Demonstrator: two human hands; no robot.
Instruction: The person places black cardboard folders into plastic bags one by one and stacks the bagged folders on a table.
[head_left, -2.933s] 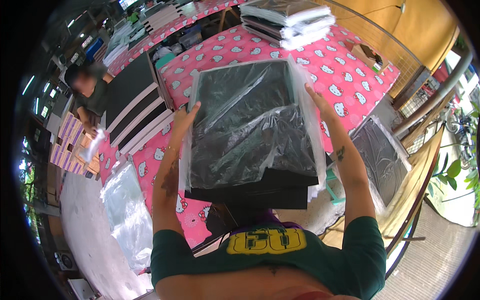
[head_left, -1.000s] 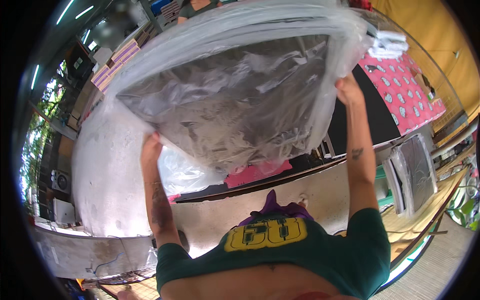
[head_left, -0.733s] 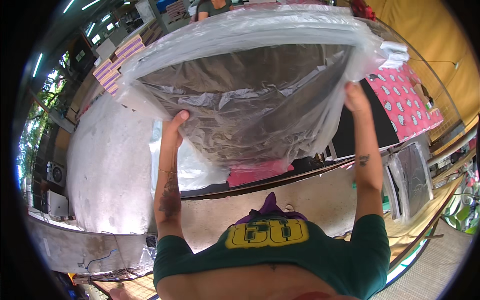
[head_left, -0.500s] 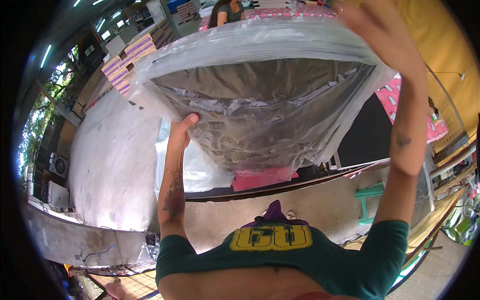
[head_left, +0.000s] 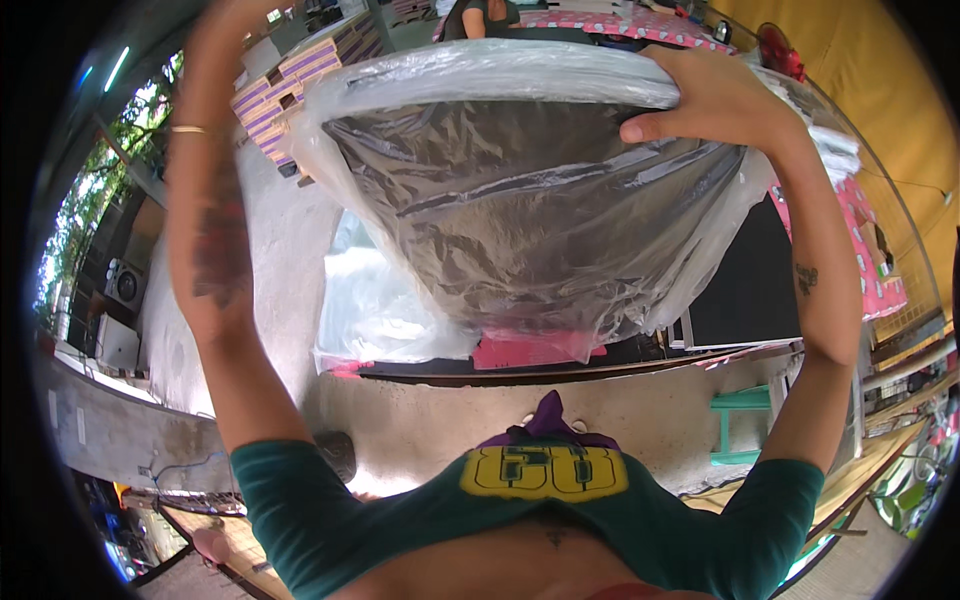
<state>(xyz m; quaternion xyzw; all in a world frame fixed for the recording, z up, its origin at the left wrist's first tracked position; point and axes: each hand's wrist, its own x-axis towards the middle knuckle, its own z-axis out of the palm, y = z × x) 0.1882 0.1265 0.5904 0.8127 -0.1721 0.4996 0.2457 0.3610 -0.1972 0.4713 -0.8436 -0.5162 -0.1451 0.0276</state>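
Observation:
A large flat bundle in clear plastic wrap (head_left: 540, 210) stands tilted before me, its thick layered plastic edge (head_left: 500, 75) at the top. A dark surface shows through the creased film; I cannot make out what lies inside. My right hand (head_left: 715, 100) grips this upper edge near its right end, thumb on the near side and fingers over the back. My left hand (head_left: 240, 12) is raised at the upper left, apart from the bundle, blurred and partly cut off by the picture's rim, so its fingers do not show clearly.
Beneath the bundle is a dark-topped table (head_left: 745, 270) with clear plastic sheeting (head_left: 375, 305) and a pink piece (head_left: 530, 350) at its near edge. A green stool (head_left: 740, 425) stands at the right. Stacked boxes (head_left: 300, 75) and a seated person (head_left: 485, 18) are farther back.
My left hand has let go of the bundle's left side and swung up to the upper left. My right hand has come down onto the top edge and taken hold.

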